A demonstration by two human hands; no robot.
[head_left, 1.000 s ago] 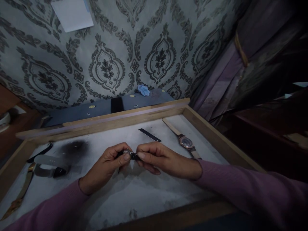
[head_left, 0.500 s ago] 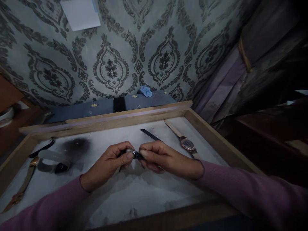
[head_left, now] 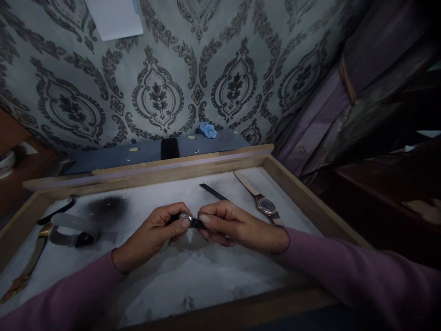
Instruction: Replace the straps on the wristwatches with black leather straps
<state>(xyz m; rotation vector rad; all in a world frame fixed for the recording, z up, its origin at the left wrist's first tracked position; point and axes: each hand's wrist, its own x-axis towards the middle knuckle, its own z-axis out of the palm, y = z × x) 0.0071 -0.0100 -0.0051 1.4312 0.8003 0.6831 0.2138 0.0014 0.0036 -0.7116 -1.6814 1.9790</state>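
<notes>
A small dark wristwatch (head_left: 192,222) with a shiny metal part is held between my two hands, over the middle of the wooden tray. My left hand (head_left: 159,232) pinches its left part between thumb and fingers. With thumb and forefinger, my right hand (head_left: 241,226) grips the dark right part close by. Fingers cover most of the watch, so its dial and strap ends are hard to make out. Behind my right hand lies a dark strap (head_left: 212,191). To the right rests a rose-gold watch (head_left: 266,206) with a brown and beige strap.
A wooden-rimmed tray (head_left: 299,191) with a white bottom surrounds the work. At its left lie a black strap (head_left: 57,212), a gold-toned watch (head_left: 32,264) and a mesh-banded watch (head_left: 65,238). Beyond the rim are a black phone (head_left: 170,149) and a crumpled blue cloth (head_left: 208,130).
Both hands keep the same grip on the watch, with hardly any movement of the fingers. The whole view has shifted slightly.
</notes>
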